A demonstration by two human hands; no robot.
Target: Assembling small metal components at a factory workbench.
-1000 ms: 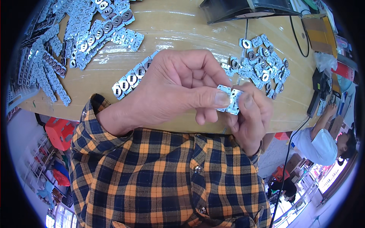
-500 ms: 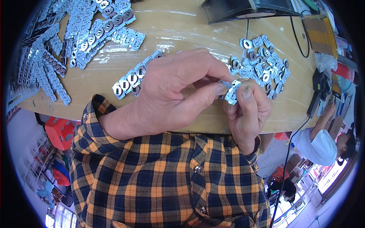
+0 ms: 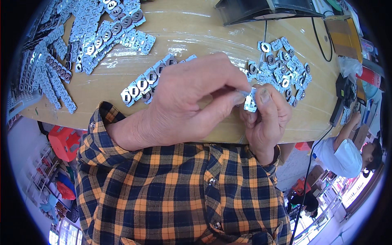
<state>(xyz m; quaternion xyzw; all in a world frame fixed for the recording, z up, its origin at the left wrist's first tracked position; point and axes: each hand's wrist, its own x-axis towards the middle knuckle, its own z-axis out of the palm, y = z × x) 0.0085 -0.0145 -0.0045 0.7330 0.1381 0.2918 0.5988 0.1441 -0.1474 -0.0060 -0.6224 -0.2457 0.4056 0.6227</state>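
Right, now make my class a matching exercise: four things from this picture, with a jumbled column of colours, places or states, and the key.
Column 1
1. Stool
2. Right hand
3. Shirt
4. Loose boards

Column 2
A. Orange and dark checks
B. Scattered on the right side of the table
C. Plain red
D. Gripping a small board

Pairs: 1-C, 2-D, 3-A, 4-B

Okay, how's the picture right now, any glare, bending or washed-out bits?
Head view: glare streaks the tabletop; head view: its near edge curves and the corners go black; head view: the small board in the right hand shines bright, its detail partly washed out.
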